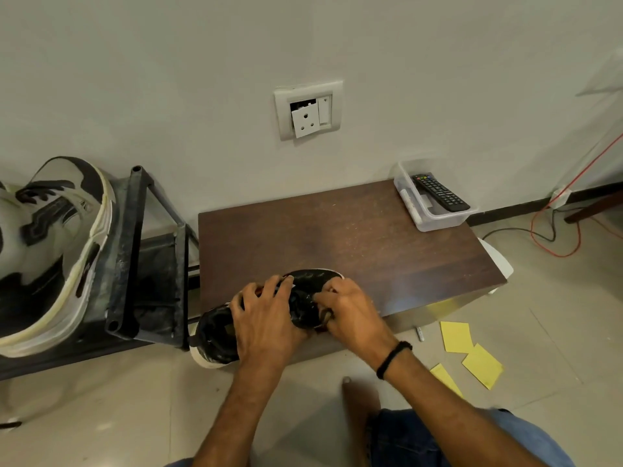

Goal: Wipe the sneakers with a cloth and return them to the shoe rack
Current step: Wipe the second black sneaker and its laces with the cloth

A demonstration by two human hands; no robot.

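Note:
A black sneaker [310,281] with a white sole lies across the front left corner of the low brown table [354,237], its heel hanging over the edge. My left hand [266,318] grips the sneaker's middle from above. My right hand [350,308] holds its toe side, fingers curled and pinching something small and dark that I cannot make out. A white and black sneaker [50,244] sits on top of the dark shoe rack [128,251] at the left. No cloth is plainly visible.
A clear plastic box [438,220] holding a black remote [440,193] stands at the table's back right corner. Yellow sticky notes [468,352] and a marker lie on the tiled floor at the right. Red and black cables [556,244] trail along the wall.

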